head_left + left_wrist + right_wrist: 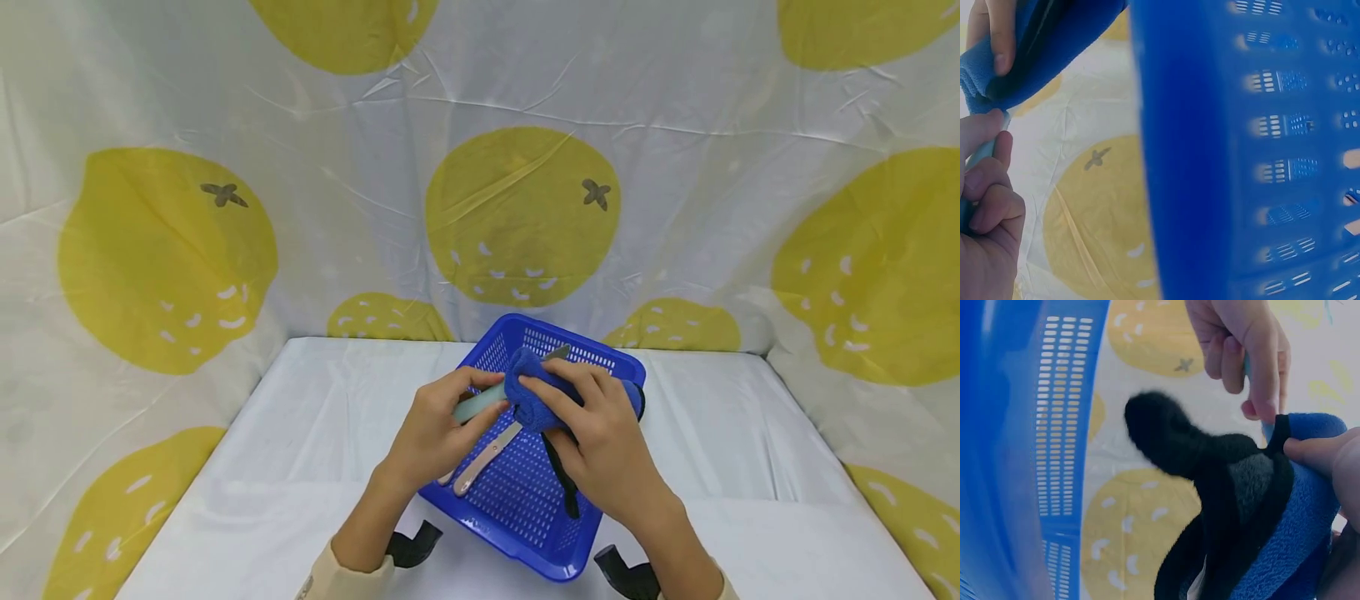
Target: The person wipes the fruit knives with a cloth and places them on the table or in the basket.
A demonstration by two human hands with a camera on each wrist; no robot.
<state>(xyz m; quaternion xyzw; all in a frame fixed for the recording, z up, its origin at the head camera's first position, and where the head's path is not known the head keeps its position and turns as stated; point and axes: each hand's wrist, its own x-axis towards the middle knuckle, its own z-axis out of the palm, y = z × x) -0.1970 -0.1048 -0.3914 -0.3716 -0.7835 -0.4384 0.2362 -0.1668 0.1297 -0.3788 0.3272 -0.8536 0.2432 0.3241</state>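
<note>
My left hand (pixel 438 425) grips the pale green handle (pixel 480 403) of a knife over the basket. The tip of its blade (pixel 558 352) sticks out past a folded blue cloth (pixel 529 400), which covers the rest. My right hand (pixel 600 429) holds that cloth around the blade, fingers on top and thumb below. In the right wrist view the cloth (pixel 1300 506) shows a black edging and a dark loose end. In the left wrist view the left fingers (pixel 997 203) curl round the handle, right beside the cloth.
A blue perforated basket (pixel 517 546) stands on the white-covered table (pixel 300 442), under both hands. In it lie a knife with a pinkish handle (pixel 480 468), part of a second similar handle, and a black handle (pixel 562 483). Behind hangs a lemon-print curtain (pixel 675 208).
</note>
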